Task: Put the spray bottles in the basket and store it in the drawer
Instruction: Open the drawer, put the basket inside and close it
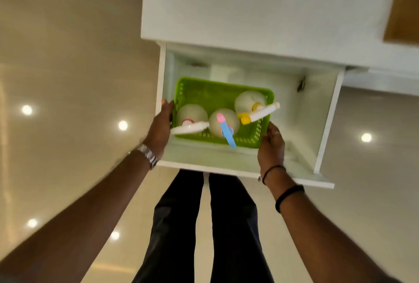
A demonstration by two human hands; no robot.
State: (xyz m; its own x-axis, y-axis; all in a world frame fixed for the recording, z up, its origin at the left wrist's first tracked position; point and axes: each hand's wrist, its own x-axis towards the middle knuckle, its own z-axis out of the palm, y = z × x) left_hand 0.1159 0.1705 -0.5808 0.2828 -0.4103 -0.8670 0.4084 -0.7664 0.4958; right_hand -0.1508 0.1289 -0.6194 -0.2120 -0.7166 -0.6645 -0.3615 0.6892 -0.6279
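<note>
A green perforated basket (210, 92) sits inside the open white drawer (317, 124), toward its left side. Three white spray bottles stand in it: one with a red collar (191, 113) at the left, one with a pink and blue trigger (223, 124) in the middle, one with a yellow trigger (250, 101) at the right. My left hand (161, 126) grips the basket's left edge. My right hand (271, 146) holds its near right corner.
The drawer stands pulled out from a white cabinet (249, 6) with free room at the basket's right. A glossy beige floor (68, 78) reflects ceiling lights. My dark trouser legs (204, 226) stand just below the drawer front. A wooden surface (403, 3) shows at top right.
</note>
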